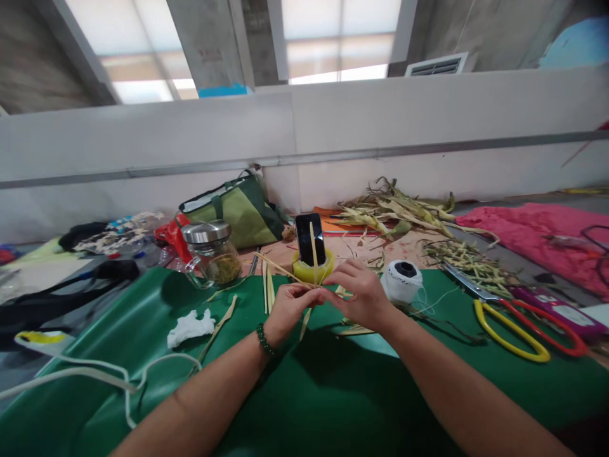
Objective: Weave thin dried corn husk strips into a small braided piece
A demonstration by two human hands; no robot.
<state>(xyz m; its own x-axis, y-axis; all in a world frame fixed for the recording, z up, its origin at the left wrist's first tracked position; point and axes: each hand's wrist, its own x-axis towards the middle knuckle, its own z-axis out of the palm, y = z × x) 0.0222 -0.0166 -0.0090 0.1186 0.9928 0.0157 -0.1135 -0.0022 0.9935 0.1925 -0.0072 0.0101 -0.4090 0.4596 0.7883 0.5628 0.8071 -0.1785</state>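
Left fingers [308, 296] pinch pale strips [313, 254]; right fingers [344, 278] touch them

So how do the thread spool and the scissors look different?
The thread spool is white with a dark centre; the scissors have one yellow handle loop and one red. The thread spool stands upright, while the scissors lie flat. Both are to the right of the right hand.

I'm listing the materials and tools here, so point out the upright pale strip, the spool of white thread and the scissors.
Upright pale strip [314, 254], head view: the middle of its length.
Spool of white thread [400, 287], head view: side of the wound thread.
Scissors [486, 295], head view: where blades meet handles.
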